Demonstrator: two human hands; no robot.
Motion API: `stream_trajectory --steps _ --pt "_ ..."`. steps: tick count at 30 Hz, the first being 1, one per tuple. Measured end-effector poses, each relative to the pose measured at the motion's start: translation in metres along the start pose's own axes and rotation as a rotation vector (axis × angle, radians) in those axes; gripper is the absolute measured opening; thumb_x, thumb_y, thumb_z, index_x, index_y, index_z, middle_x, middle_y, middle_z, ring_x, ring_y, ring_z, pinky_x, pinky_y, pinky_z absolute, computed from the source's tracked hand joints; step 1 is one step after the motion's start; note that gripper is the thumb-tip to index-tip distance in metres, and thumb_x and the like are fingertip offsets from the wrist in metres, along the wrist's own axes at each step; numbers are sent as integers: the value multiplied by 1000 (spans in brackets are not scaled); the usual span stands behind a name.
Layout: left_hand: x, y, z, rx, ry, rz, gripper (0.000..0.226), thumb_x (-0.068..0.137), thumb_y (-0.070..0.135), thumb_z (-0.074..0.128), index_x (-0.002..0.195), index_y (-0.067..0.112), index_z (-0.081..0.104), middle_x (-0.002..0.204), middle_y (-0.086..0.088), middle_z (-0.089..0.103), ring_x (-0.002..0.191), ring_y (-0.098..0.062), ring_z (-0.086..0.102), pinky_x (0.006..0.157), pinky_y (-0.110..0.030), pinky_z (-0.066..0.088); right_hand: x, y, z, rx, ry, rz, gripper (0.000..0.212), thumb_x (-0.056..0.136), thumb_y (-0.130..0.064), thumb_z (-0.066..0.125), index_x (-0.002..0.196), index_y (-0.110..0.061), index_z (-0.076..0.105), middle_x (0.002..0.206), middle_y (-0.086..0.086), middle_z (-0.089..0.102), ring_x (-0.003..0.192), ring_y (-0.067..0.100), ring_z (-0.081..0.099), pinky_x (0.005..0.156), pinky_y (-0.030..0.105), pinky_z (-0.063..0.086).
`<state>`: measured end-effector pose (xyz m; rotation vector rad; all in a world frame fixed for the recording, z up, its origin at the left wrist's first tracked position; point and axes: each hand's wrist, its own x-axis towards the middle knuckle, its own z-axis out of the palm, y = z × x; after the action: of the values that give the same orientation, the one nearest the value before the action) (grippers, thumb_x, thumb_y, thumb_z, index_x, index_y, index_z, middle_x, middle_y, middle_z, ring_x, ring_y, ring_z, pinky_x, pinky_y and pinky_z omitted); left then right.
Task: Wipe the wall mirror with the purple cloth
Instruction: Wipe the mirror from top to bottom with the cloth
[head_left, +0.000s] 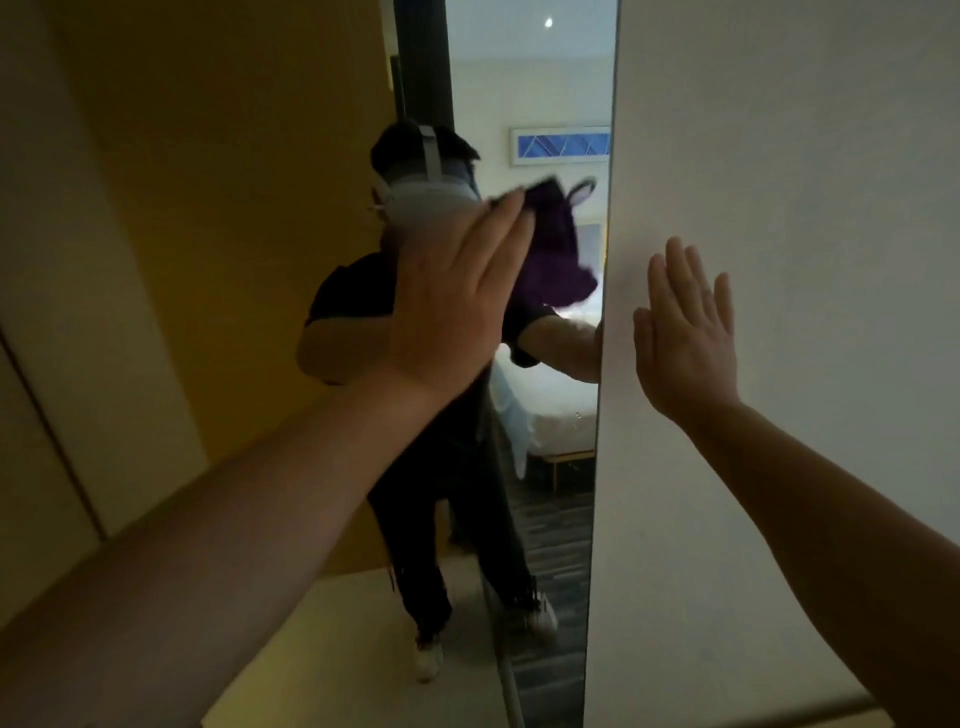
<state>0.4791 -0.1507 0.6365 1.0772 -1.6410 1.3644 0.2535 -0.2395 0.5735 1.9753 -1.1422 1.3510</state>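
The tall wall mirror (545, 83) fills the middle of the head view and reflects a person wearing a headset. My left hand (457, 301) lies flat against the glass at about head height, pressing the purple cloth (553, 249) onto it. The cloth bunches out to the right of my fingers and looks blurred. My right hand (691, 338) rests open and flat on the white wall just right of the mirror's edge, holding nothing.
A white wall (779, 156) runs along the right of the mirror. A yellow-brown wall and panel (182, 208) stand on the left. The mirror reflects a bed (561, 405), a blue framed picture (561, 144) and a dark striped floor.
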Motion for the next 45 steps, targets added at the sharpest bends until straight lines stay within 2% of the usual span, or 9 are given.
stream_trajectory --steps 4,10,13,17,22,26,33,38,45 --pt "51 9 19 121 -85 -36 51 96 16 52 145 11 42 153 -10 40 141 -30 35 110 -47 33 10 17 9 -44 -12 -68 55 107 -34 19 154 -7 19 163 15 13 151 26 2 122 52 2" --pt "11 51 46 172 -156 -32 54 101 32 42 150 8 35 157 -13 31 146 -31 26 117 -51 23 10 42 42 -43 24 -279 56 105 -31 32 156 -8 21 163 15 13 151 26 -2 123 50 -1" --pt "-44 85 64 182 -134 124 49 101 26 42 146 7 42 155 -12 37 143 -31 34 112 -50 33 7 60 58 -31 143 -346 62 102 -34 52 153 -8 29 161 15 19 150 26 6 122 50 5" --pt "-136 117 81 161 -133 181 47 99 25 48 144 11 46 153 -10 40 142 -30 36 113 -47 32 -3 67 72 -18 264 -356 53 108 -35 33 152 -6 29 159 17 25 149 33 17 122 49 3" --pt "-277 149 86 221 -343 340 59 96 33 48 151 14 35 158 -5 28 148 -29 21 118 -45 18 -5 66 76 2 319 -323 49 108 -25 38 153 -8 29 160 15 27 148 34 21 121 47 2" --pt "-285 151 86 195 -345 322 52 102 31 41 151 17 36 158 -4 32 145 -25 30 114 -42 27 -4 61 73 9 269 -289 49 108 -26 36 153 -9 27 160 14 25 149 34 19 121 48 3" --pt "-243 145 52 23 -414 238 45 98 29 56 141 19 47 145 -1 48 127 -22 49 99 -37 37 -26 31 52 144 35 -74 53 107 -30 25 156 -10 18 164 12 14 152 27 5 123 48 1" --pt "-209 103 6 56 -316 58 33 104 14 40 135 16 52 139 -2 57 120 -22 58 93 -37 41 -63 7 31 258 -7 23 55 107 -33 20 154 -6 21 162 14 17 150 17 1 123 50 4" --pt "-196 49 -80 153 -321 -38 32 105 12 41 130 12 61 138 -4 58 121 -23 58 92 -39 46 -98 -75 7 347 -201 -138 56 106 -36 19 156 -11 21 165 7 7 153 21 0 123 51 2"
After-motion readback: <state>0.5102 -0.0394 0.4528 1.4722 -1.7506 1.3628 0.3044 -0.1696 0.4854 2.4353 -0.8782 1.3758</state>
